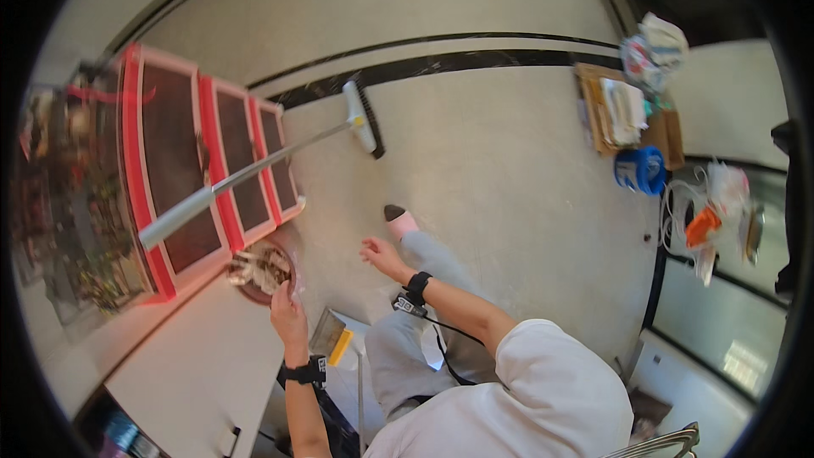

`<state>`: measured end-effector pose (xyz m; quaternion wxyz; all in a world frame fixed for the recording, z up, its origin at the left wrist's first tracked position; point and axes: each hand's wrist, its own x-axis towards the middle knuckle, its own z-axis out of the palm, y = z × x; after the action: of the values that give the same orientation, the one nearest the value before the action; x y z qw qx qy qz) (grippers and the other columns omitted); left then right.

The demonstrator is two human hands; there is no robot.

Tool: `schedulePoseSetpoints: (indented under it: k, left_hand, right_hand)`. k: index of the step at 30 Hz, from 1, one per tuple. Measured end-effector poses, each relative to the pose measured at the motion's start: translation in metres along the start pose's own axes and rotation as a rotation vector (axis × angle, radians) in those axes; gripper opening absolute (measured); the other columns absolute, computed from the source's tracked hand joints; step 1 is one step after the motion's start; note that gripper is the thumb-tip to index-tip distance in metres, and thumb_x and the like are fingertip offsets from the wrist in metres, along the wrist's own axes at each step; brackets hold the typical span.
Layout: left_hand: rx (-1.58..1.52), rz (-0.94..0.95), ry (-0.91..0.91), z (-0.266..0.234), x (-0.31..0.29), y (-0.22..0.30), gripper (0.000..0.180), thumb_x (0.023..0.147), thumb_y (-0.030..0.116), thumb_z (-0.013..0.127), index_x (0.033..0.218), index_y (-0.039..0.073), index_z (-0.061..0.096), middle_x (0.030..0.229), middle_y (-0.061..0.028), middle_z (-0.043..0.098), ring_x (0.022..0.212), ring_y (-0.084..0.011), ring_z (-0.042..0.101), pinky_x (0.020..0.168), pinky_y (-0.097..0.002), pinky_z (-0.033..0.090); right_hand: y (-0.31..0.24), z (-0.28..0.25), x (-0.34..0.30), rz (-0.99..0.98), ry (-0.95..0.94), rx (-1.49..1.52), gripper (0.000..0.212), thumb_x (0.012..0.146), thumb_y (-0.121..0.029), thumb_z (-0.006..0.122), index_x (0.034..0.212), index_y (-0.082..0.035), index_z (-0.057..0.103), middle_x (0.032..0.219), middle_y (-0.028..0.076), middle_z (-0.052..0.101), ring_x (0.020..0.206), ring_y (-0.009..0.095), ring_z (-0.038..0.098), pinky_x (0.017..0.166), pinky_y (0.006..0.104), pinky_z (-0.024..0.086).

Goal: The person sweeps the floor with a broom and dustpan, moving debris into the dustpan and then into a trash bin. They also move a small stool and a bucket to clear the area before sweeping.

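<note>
My left hand point(288, 315) is at the near edge of a round waste bin point(290, 276). Its fingers are pinched together on the thin, see-through bin bag point(297, 256) at the rim. Pale crumpled rubbish point(261, 270) fills the bin. My right hand point(386, 258) hangs over the floor in front of my leg, fingers loosely apart with nothing in them. A grey dustpan with a yellow strip point(337, 339) stands between my left forearm and my knee. Beyond the bin, a long-handled floor brush point(254, 170) slants across the red-framed cabinet, its bristled head over the floor.
The red and dark cabinet point(182, 161) stands at left, beside a white cupboard point(195, 365). At the far right are flattened cardboard point(666, 140), a blue bucket point(640, 171) and plastic bags point(657, 55). A metal chair back point(670, 441) is at the lower right.
</note>
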<state>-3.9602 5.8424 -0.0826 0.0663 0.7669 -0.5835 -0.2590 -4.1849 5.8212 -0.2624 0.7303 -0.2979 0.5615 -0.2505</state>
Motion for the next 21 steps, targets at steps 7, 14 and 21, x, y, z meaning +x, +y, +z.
schedulePoseSetpoints:
  k: [7, 14, 21]
  left_hand:
    - [0.32, 0.461, 0.059, -0.115, 0.053, 0.097, 0.058, 0.065, -0.005, 0.058, 0.122, 0.003, 0.047, 0.13, -0.0223, 0.039, 0.115, -0.0367, 0.043, 0.095, -0.046, 0.035]
    - [0.951, 0.651, 0.176, -0.203, 0.157, 0.134, 0.029, 0.08, 0.012, 0.052, 0.108, 0.009, 0.057, 0.12, -0.0135, 0.05, 0.111, -0.0289, 0.047, 0.098, -0.0469, 0.032]
    - [1.037, 0.422, -0.24, -0.201, 0.201, 0.089, 0.019, 0.083, 0.016, 0.05, 0.101, 0.013, 0.055, 0.086, -0.0099, 0.064, 0.077, -0.0298, 0.064, 0.073, -0.0493, 0.046]
  right_hand:
    - [-0.168, -0.079, -0.09, -0.129, 0.071, -0.338, 0.026, 0.084, -0.016, 0.052, 0.105, -0.003, 0.054, 0.091, 0.01, 0.064, 0.072, 0.019, 0.063, 0.063, 0.029, 0.049]
    - [-0.409, -0.126, -0.235, -0.996, 0.665, -0.924, 0.027, 0.074, -0.006, 0.059, 0.101, -0.003, 0.056, 0.1, 0.013, 0.06, 0.081, 0.027, 0.061, 0.065, 0.0349, 0.05]
    - [-0.574, -0.132, -0.421, -1.616, 1.116, -0.861, 0.022, 0.064, 0.001, 0.064, 0.085, -0.005, 0.062, 0.088, 0.011, 0.058, 0.07, 0.024, 0.058, 0.065, 0.0341, 0.05]
